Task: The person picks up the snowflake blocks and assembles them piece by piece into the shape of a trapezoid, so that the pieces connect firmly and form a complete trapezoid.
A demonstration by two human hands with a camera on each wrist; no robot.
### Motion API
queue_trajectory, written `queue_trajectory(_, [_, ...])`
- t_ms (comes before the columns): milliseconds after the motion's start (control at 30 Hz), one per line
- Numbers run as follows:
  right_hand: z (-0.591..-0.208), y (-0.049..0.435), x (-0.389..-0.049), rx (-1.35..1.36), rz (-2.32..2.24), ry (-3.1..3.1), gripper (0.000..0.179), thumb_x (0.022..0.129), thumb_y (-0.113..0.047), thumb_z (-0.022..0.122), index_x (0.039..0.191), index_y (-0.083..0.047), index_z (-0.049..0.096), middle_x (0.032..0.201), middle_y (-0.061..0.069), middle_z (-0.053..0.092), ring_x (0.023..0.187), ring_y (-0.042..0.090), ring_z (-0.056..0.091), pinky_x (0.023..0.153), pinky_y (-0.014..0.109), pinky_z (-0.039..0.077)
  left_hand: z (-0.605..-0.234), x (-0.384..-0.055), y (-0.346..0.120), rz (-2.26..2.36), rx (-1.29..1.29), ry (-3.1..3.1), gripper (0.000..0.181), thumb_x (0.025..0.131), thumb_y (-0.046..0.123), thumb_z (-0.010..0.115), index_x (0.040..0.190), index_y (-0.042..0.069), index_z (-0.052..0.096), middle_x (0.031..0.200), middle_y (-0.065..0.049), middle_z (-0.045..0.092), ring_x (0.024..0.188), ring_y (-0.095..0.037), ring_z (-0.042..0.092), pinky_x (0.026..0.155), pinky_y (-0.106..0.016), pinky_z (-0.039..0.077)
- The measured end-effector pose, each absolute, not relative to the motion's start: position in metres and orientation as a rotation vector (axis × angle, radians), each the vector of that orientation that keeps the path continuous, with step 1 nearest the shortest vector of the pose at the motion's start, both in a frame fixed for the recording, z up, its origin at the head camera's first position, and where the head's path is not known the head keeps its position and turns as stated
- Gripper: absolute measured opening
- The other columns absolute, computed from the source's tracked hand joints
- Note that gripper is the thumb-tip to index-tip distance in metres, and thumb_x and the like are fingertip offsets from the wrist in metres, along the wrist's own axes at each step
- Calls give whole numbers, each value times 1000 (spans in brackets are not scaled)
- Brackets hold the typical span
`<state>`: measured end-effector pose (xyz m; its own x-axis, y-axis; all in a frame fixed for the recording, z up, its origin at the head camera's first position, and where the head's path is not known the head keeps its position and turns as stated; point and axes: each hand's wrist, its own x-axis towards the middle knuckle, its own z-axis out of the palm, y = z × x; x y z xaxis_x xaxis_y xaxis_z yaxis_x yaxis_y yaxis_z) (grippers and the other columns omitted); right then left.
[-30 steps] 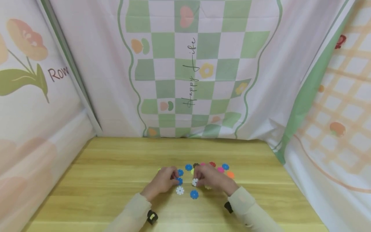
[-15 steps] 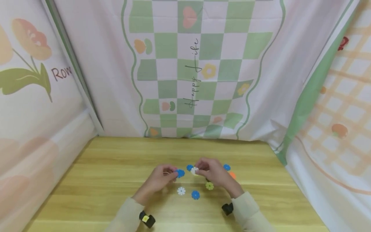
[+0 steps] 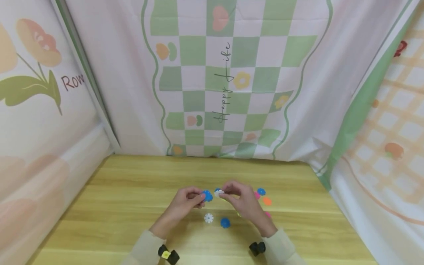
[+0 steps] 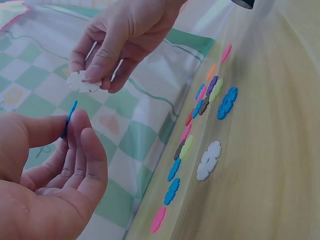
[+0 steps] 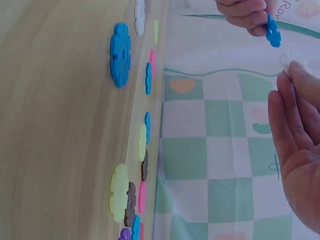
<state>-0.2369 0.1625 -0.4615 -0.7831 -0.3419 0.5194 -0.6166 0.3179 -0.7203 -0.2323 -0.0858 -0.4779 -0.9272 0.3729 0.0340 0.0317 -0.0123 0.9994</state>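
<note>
My left hand point(image 3: 185, 204) pinches a blue snowflake disc point(image 3: 207, 195) between thumb and index finger. In the left wrist view this blue disc point(image 4: 70, 119) shows edge-on, with the other fingers loosely bent below it. My right hand point(image 3: 243, 204) pinches a white snowflake disc point(image 3: 219, 193) by its edge. Both discs are held above the table, facing each other with a small gap between them. In the right wrist view the white disc point(image 5: 289, 59) lies partly behind the thumb, and the blue disc point(image 5: 273, 31) hangs from the left fingers.
On the wooden table point(image 3: 132, 191), a loose white disc point(image 3: 208, 218) and a blue disc point(image 3: 225, 223) lie nearest me. Several discs in pink, yellow, brown, purple and orange point(image 3: 267, 201) lie farther right, partly hidden by the right hand. Patterned curtains point(image 3: 218, 92) enclose the table.
Both hands have risen from the table with their discs. The right hand has carried the white disc up and slightly left, closer to the blue disc in the left hand.
</note>
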Motion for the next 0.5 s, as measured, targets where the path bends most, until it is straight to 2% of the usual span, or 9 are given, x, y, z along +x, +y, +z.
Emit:
queue_trajectory(300, [-463, 158, -234, 957, 1351, -2220, 14, 92, -2, 80, 100, -11, 73, 93, 4, 80, 89, 13, 78, 85, 33, 66, -477, -229, -85, 2054, 445, 1942, 34, 105, 13, 66, 123, -16, 61, 94, 1, 74, 87, -10, 71, 83, -22, 62])
queue_trajectory(500, [-466, 157, -236, 1001, 1322, -2191, 15, 91, 0, 80, 100, -10, 72, 91, 9, 80, 88, 11, 78, 83, 34, 67, -477, -228, -84, 2048, 426, 1927, 34, 104, 14, 68, 123, -14, 63, 97, -3, 75, 88, -11, 71, 84, -22, 62])
